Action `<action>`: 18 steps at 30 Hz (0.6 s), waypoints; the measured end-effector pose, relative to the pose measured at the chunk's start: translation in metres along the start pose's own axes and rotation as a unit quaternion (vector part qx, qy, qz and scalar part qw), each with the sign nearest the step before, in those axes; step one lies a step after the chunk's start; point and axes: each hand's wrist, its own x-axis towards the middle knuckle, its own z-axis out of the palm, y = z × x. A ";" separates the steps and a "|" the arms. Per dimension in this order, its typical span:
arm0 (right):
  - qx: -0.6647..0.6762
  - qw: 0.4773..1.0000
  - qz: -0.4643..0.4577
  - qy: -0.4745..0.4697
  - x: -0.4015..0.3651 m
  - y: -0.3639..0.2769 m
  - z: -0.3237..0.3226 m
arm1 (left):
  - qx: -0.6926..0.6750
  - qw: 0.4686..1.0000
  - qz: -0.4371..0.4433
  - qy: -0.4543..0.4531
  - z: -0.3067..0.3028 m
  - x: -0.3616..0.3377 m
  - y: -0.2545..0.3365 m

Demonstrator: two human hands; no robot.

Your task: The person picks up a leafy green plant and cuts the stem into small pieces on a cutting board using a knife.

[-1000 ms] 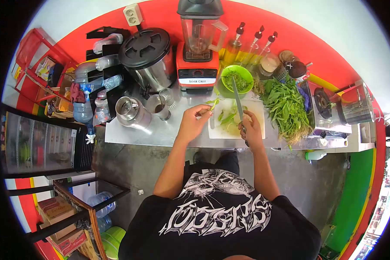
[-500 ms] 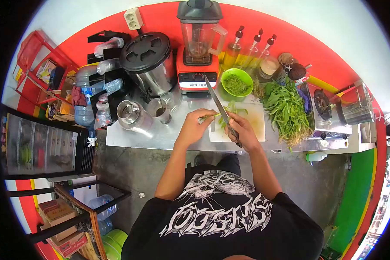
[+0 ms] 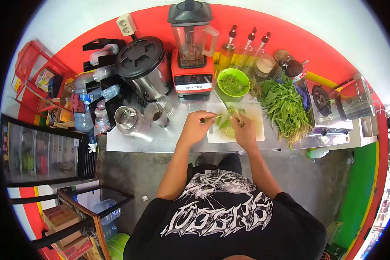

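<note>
My left hand (image 3: pixel 196 126) is closed in a pinch on a leafy green stem (image 3: pixel 218 118), held over the left side of the white cutting board (image 3: pixel 258 133). My right hand (image 3: pixel 245 128) is wrapped round a kitchen knife (image 3: pixel 221 100), whose blade points away from me and tilts left. Beneath the hands, loose green leaves lie on the board. Beyond it stands a lime-green bowl (image 3: pixel 234 82) holding chopped greens. A big bunch of leafy greens (image 3: pixel 283 104) with roots lies to the right of the board.
A red blender (image 3: pixel 193 73) stands behind, with pump bottles (image 3: pixel 245 54) to its right. On the left are a lidded steel container (image 3: pixel 145 71), a metal canister (image 3: pixel 131 121) and clear cups (image 3: pixel 157 115). A gas stove (image 3: pixel 327 106) is at the right.
The knife has swung lower and further from me, its blade now nearer the bowl and partly hidden. My right hand has turned over slightly; my left still pinches the stem.
</note>
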 end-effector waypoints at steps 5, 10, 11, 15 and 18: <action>-0.037 0.998 -0.002 0.042 0.018 0.034 -0.015 | -0.014 0.998 -0.034 0.042 0.002 0.005 -0.018; -0.074 0.995 0.060 -0.004 0.018 0.077 -0.005 | -0.041 0.997 -0.044 0.047 0.001 0.012 -0.014; -0.072 0.995 0.062 -0.004 0.019 0.088 -0.001 | -0.040 0.997 -0.046 0.045 0.001 0.011 -0.014; -0.086 0.991 0.100 -0.013 0.022 0.105 0.006 | -0.055 0.996 -0.059 0.040 -0.003 0.011 -0.008; -0.115 0.986 0.116 -0.013 0.020 0.103 0.003 | -0.066 0.995 -0.057 0.046 -0.005 0.015 -0.022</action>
